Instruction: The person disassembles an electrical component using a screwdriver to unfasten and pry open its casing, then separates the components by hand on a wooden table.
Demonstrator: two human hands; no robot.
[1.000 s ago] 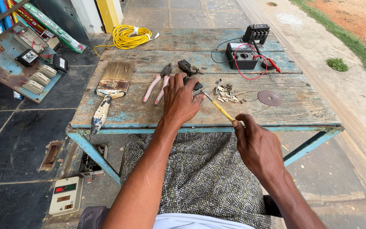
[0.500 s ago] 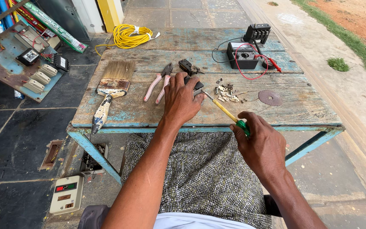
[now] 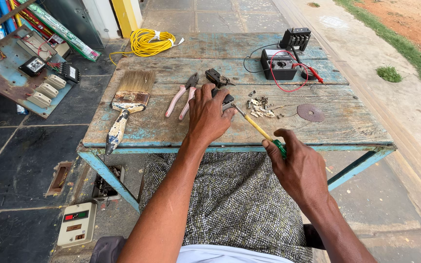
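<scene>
Left hand (image 3: pixel 209 117) lies flat-fingered on the wooden table (image 3: pixel 347 124), clamped down over a small dark electrical part (image 3: pixel 225 98) that peeks out past the fingertips, just right of the pink-handled pliers (image 3: pixel 181 100). Screwdriver (image 3: pixel 257 127): long axis slants from the tip at the part, upper left, down to the green handle at lower right, off the table's front edge. Right hand (image 3: pixel 300 168) is clenched around that handle, well nearer the body than the left. Loose screws (image 3: pixel 261 108) sit just beyond the shaft.

outdoor electrical repair workbench: worn wooden table (image 3: pixel 347 129), multimeter (image 3: pixel 278 64), pliers (image 3: pixel 183 95), cable coil (image 3: pixel 151 42).
</scene>
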